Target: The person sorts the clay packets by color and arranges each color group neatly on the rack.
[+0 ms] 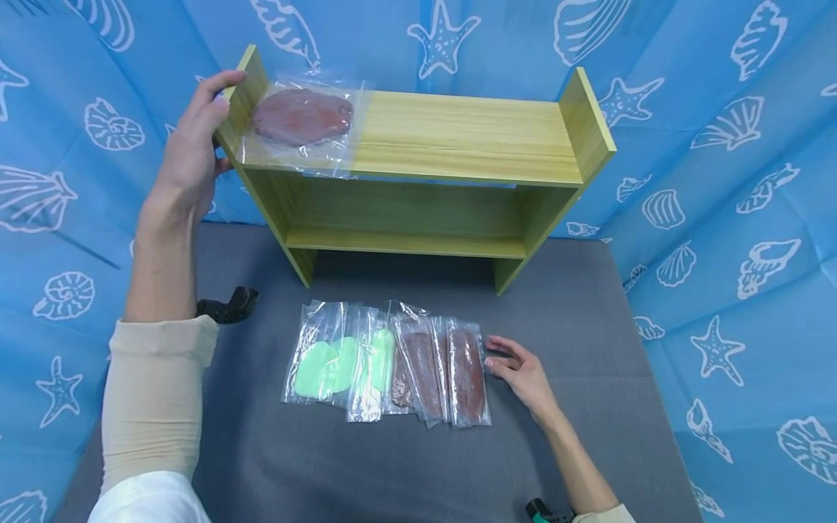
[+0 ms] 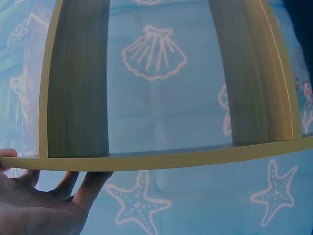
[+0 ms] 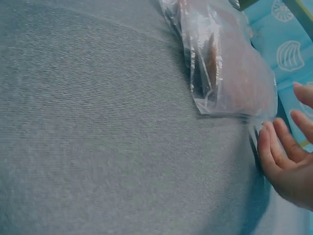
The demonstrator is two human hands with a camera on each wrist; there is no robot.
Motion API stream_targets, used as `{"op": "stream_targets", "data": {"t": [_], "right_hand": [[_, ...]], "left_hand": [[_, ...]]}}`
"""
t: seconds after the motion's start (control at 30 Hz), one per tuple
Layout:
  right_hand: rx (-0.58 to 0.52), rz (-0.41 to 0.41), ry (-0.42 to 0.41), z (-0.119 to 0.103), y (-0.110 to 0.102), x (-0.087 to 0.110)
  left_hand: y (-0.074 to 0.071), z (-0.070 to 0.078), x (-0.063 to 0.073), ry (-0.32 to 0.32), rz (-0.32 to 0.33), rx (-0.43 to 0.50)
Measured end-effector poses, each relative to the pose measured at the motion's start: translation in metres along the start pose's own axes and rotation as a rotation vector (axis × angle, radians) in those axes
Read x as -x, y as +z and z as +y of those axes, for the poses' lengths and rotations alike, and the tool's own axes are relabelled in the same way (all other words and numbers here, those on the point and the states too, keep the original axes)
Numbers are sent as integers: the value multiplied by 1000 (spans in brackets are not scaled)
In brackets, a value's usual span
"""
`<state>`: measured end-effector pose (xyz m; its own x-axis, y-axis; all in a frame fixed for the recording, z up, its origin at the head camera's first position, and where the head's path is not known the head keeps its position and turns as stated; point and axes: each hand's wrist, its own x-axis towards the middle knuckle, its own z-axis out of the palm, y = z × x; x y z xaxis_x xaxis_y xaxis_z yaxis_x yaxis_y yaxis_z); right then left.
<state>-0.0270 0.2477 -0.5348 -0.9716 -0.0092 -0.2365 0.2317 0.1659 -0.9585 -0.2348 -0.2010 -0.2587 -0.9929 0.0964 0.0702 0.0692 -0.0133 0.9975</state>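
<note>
A pale wooden two-tier shelf stands at the back of the table. My left hand grips the upper part of its left side panel, as the left wrist view shows, with fingers against the panel's outer face and one fingertip over its edge. Inside that panel, on the top tier, lies a clear bag with a reddish-brown slab. My right hand is at the right end of a row of bags, fingers loosely bent, next to the last brown-filled bag. It holds nothing.
Left of the brown bags, overlapping clear bags hold light green pieces. The lower tier of the shelf lies beneath the top board. A blue curtain with white shells surrounds the grey table.
</note>
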Motion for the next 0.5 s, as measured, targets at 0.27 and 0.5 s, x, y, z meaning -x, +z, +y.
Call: {"op": "stream_targets", "data": {"t": [0.27, 0.5], "right_hand": [[105, 77, 59, 3, 8, 3], [254, 125, 32, 7, 20, 6]], "left_hand": [[0, -1, 0, 7, -7, 11], [-1, -1, 0, 7, -5, 5]]}}
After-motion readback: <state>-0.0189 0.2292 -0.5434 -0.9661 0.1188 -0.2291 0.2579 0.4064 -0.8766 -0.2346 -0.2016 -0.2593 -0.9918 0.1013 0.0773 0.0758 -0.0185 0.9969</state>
